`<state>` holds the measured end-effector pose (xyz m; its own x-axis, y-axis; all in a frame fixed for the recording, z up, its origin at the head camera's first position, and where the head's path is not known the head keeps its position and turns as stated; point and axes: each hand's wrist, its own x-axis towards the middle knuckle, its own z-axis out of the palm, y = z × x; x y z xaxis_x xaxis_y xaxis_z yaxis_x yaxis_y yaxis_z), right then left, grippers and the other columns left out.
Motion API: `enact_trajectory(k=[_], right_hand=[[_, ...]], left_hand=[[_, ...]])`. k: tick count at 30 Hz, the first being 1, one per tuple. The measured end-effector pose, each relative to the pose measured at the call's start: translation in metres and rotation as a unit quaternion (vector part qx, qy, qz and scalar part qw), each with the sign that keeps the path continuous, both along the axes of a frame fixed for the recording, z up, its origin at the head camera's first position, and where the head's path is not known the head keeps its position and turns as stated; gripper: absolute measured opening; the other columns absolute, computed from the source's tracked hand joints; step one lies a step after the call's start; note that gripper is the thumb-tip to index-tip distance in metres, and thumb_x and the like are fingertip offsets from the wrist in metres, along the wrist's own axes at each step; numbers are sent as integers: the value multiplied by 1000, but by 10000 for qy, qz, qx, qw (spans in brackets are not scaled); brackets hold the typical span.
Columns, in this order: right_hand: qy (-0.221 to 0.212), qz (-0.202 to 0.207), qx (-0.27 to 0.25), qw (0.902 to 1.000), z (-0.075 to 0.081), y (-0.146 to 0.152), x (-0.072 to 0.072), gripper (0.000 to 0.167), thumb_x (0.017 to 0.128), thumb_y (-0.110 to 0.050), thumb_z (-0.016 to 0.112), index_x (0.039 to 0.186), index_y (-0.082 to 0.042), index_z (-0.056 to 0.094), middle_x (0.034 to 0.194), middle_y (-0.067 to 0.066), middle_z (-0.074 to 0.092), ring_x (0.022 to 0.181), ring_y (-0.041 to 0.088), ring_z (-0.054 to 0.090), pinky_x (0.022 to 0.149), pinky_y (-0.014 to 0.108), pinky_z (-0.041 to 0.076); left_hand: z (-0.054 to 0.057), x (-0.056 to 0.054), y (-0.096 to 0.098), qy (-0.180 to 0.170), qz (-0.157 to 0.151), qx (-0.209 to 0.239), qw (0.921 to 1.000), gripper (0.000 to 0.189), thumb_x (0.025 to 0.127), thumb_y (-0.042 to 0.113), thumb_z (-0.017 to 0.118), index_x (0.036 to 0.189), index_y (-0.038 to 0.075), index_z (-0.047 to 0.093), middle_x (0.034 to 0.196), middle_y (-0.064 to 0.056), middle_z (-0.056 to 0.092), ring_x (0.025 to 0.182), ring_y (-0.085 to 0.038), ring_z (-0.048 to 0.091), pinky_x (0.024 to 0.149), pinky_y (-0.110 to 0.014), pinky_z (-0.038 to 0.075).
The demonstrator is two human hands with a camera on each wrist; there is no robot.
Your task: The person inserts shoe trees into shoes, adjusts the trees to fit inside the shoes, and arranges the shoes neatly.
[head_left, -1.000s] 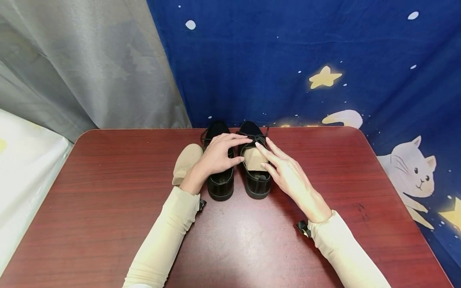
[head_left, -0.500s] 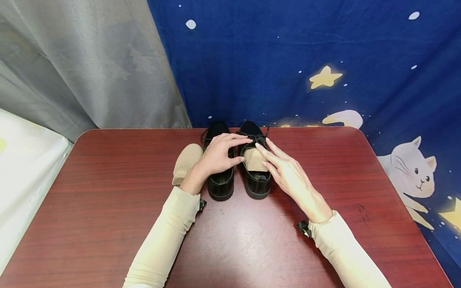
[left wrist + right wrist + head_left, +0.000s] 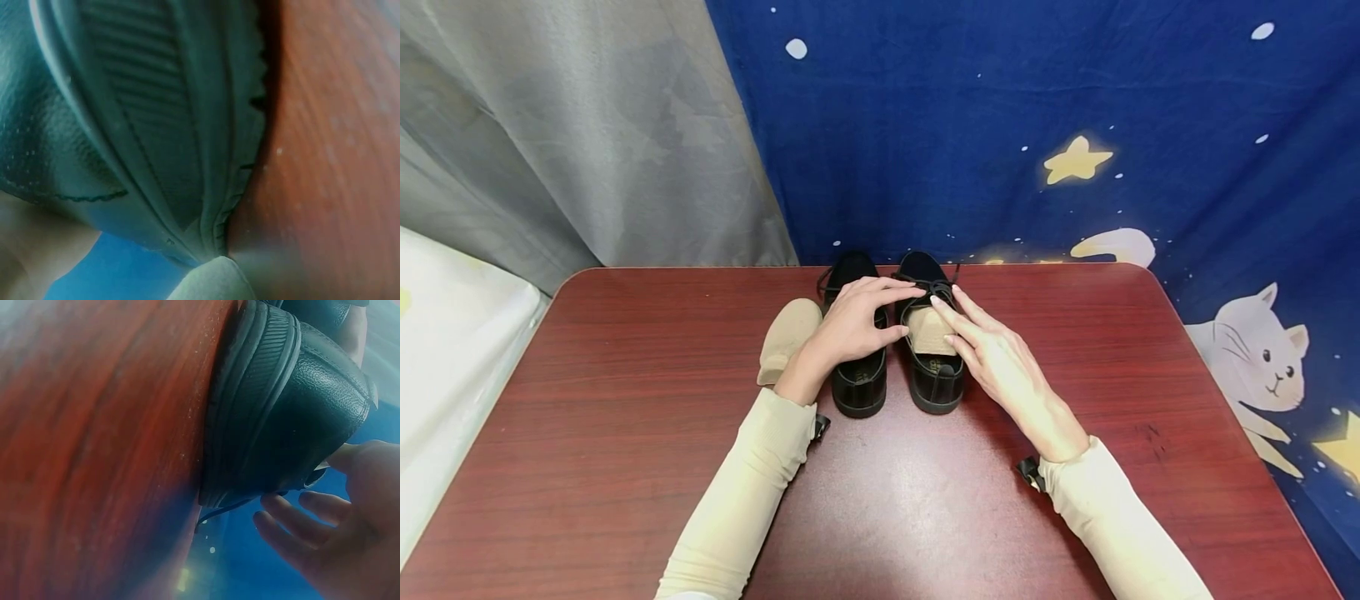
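A pair of black lace-up shoes stands side by side at the table's far edge, toes away from me. In the right shoe point(image 3: 937, 392), a beige shoe insert point(image 3: 931, 333) sits in the opening below the laces, its front part hidden. My left hand point(image 3: 854, 320) reaches across the left shoe point(image 3: 859, 392), fingers extended to the right shoe's laces and thumb at its inner side. From the right, my right hand point(image 3: 1000, 358) lays nearly straight fingers along the shoe's laces and side, its thumb side touching the insert. A second beige shoe insert point(image 3: 793, 329) lies left of the pair.
The shoes stand on a reddish-brown wooden table point(image 3: 647, 400) with rounded far corners. Behind it hang a blue curtain point(image 3: 925, 125) with stars and a grey curtain point(image 3: 625, 142). A white covered surface point(image 3: 460, 358) adjoins on the left.
Both hands and the shoes keep almost the same place. The insert's near edge in the right shoe appears very slightly farther toward the toe.
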<state>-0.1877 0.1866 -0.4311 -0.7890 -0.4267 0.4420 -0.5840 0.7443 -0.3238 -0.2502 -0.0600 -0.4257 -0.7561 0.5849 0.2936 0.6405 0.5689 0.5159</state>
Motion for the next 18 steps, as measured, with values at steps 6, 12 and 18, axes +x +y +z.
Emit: enact_trajectory(k=[6,12,18], right_hand=[[30,-13,3,10000,1,-1,1,54,96,-20,66,148,-24,51,153,13,43,110,28,67,84,43,55],[173,30,-4,9998,1,-1,0,56,93,-18,71,145,-24,54,151,13,46,101,28,70,79,43,55],[216,12,13,9998,2,-1,-1,57,91,-18,73,145,-24,55,150,13,47,98,29,71,76,44,55]], left_hand=[[0,0,0,-17,-9,-4,10000,55,85,26,78,137,26,62,141,1,56,130,-24,47,110,-50,28],[-1,-2,-1,-10,-18,8,10000,55,85,26,78,138,26,62,141,2,56,130,-24,47,111,-50,27],[-2,-2,-1,-3,-15,10,10000,55,86,27,77,138,26,61,142,3,55,131,-24,46,111,-50,27]])
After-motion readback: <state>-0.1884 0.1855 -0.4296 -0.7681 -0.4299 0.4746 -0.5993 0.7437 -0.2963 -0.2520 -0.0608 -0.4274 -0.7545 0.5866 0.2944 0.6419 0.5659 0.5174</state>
